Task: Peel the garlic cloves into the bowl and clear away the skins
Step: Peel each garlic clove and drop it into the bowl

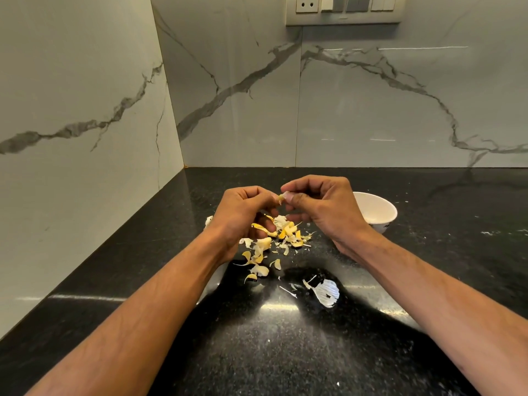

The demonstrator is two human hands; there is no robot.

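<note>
Above black counter [285, 352], hands pinch clove [281, 198].

small garlic clove [281, 198] pinched between left hand [243, 215] and right hand [323, 210], above papery yellow-white skin pile [271, 241] on black speckled stone counter [285, 338]; white ceramic bowl [377, 210] right, behind right hand.

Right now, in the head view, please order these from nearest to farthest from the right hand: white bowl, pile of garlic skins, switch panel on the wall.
From the right hand:
1. White bowl, just beyond it, to its right.
2. Pile of garlic skins, below the hands, to its left; nearly as close.
3. Switch panel, high on the back wall.
</note>
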